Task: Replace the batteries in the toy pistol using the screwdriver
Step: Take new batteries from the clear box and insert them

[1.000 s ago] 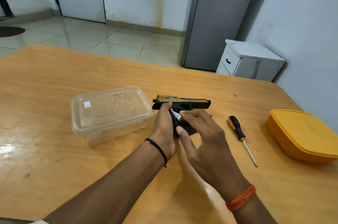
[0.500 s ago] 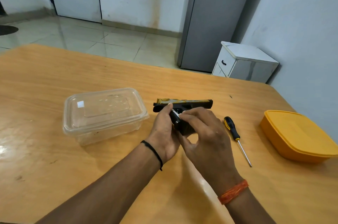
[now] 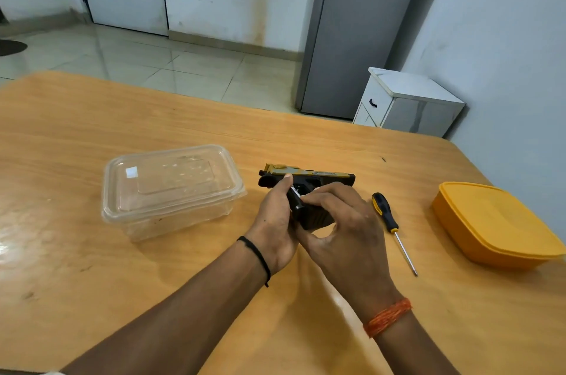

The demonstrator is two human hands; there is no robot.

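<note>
A black toy pistol [image 3: 318, 176] with a gold top lies on its side on the wooden table [image 3: 92, 282], its grip pointing toward me. My left hand [image 3: 275, 221] grips the pistol's grip from the left, thumb near the rear. My right hand [image 3: 340, 221] curls over the grip from the right, and its fingertips pinch a small white battery [image 3: 296, 191] at the grip's open side. The screwdriver [image 3: 392, 227], black and yellow handled, lies on the table just right of my right hand, untouched.
A clear plastic box [image 3: 171, 187] with its lid on stands left of the pistol. An orange lidded container [image 3: 496, 224] sits at the right, near the table edge. Beyond the table are a tiled floor, a grey cabinet and a small white drawer unit [image 3: 407, 102].
My right hand has curled further over the pistol's grip, and less of the white battery shows now. The left hand keeps its hold. The view shifted slightly.
</note>
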